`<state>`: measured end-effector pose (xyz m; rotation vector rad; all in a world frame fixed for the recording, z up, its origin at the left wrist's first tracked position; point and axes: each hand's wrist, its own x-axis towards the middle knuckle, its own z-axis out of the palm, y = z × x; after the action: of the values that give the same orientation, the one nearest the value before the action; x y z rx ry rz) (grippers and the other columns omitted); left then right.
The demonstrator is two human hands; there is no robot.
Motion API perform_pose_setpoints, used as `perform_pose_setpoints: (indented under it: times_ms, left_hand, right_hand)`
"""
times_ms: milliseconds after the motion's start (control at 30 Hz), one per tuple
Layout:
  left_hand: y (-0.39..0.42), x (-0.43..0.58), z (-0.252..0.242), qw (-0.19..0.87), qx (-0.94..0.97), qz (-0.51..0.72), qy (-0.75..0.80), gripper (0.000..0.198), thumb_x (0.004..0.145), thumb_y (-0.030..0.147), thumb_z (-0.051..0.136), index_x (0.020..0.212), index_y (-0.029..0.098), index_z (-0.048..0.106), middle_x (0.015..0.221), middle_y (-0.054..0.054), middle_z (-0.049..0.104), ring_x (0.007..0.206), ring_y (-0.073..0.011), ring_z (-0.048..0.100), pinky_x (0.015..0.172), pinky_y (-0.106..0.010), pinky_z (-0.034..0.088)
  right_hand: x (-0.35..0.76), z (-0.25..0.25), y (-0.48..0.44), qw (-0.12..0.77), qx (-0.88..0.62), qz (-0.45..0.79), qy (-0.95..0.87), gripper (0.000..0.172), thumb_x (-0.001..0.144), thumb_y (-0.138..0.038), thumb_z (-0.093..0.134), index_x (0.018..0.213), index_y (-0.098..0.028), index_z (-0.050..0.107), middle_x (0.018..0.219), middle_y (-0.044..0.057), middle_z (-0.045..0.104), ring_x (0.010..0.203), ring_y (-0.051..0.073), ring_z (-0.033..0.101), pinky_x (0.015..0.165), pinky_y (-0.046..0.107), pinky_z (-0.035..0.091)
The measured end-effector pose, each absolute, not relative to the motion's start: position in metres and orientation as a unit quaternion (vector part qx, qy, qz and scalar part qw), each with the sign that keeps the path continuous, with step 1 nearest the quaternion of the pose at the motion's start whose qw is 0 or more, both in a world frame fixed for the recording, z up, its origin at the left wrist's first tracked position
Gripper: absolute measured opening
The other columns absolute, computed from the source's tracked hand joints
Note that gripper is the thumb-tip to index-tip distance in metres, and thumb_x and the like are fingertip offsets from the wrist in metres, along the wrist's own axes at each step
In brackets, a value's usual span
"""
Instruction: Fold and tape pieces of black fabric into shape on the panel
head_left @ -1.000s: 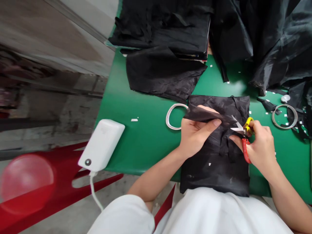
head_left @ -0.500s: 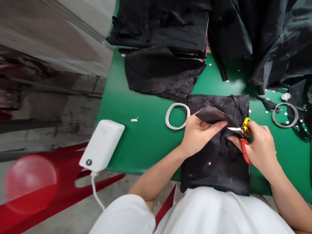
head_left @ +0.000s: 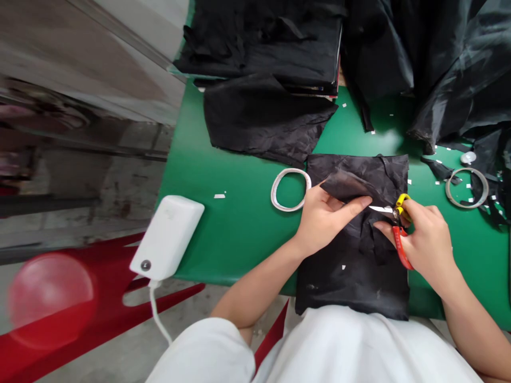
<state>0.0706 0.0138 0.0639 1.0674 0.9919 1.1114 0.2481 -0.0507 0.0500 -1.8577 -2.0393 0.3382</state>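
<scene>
A black fabric piece (head_left: 355, 266) lies on the green table (head_left: 239, 223) right in front of me, its near edge hanging over the table's front. My left hand (head_left: 325, 218) pinches a lifted flap of that fabric between thumb and fingers. My right hand (head_left: 423, 239) is closed round small scissors (head_left: 395, 218) with yellow and red handles. The blades point left into the fabric beside my left thumb and look nearly closed.
A white tape ring (head_left: 289, 190) lies left of the fabric. A white power adapter (head_left: 167, 236) with a cable sits at the table's left front corner. Black fabric piles (head_left: 271, 64) fill the back; another ring (head_left: 467, 187) lies at the right. White scraps dot the table.
The scissor blades have closed from open. My left hand has lowered the fabric flap and shifted slightly left, uncovering the white tape ring.
</scene>
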Motion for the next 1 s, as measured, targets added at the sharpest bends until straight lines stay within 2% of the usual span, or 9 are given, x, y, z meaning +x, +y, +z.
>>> perform_pose_setpoints:
  times_ms: [233, 467, 733, 1000]
  left_hand:
    - [0.0144, 0.0695, 0.0627, 0.612, 0.462, 0.472, 0.436, 0.022, 0.062, 0.031, 0.085, 0.070, 0.016, 0.070, 0.074, -0.001, 0.071, 0.073, -0.0140, 0.069, 0.076, -0.026, 0.060]
    - [0.0154, 0.0687, 0.0633, 0.612, 0.461, 0.466, 0.443, 0.017, 0.064, 0.024, 0.083, 0.070, 0.016, 0.070, 0.076, -0.002, 0.072, 0.075, -0.0144, 0.068, 0.077, -0.026, 0.059]
    - [0.0169, 0.0673, 0.0601, 0.600, 0.471, 0.470, 0.444, 0.011, 0.065, 0.018, 0.079, 0.071, 0.016, 0.071, 0.075, -0.001, 0.073, 0.074, -0.0140, 0.070, 0.075, -0.024, 0.059]
    - [0.0178, 0.0688, 0.0600, 0.614, 0.438, 0.479, 0.449, 0.024, 0.058, 0.023, 0.087, 0.069, 0.016, 0.067, 0.072, 0.000, 0.071, 0.071, -0.0126, 0.069, 0.073, -0.022, 0.060]
  right_hand:
    - [0.2472, 0.0518, -0.0502, 0.188, -0.651, 0.111, -0.727, 0.044, 0.084, -0.060, 0.055, 0.066, -0.023, 0.039, 0.057, -0.005, 0.045, 0.052, 0.013, 0.037, 0.061, 0.027, 0.032]
    - [0.2465, 0.0515, -0.0507, 0.186, -0.654, 0.095, -0.727, 0.038, 0.086, -0.052, 0.055, 0.065, -0.022, 0.044, 0.056, -0.002, 0.051, 0.052, 0.013, 0.039, 0.060, 0.026, 0.033]
    - [0.2468, 0.0508, -0.0528, 0.182, -0.666, 0.091, -0.717, 0.040, 0.085, -0.052, 0.056, 0.062, -0.022, 0.045, 0.054, -0.001, 0.052, 0.052, 0.013, 0.036, 0.057, 0.025, 0.031]
    - [0.2475, 0.0496, -0.0516, 0.182, -0.666, 0.077, -0.719, 0.040, 0.086, -0.048, 0.055, 0.060, -0.022, 0.043, 0.051, -0.002, 0.050, 0.050, 0.012, 0.035, 0.055, 0.024, 0.032]
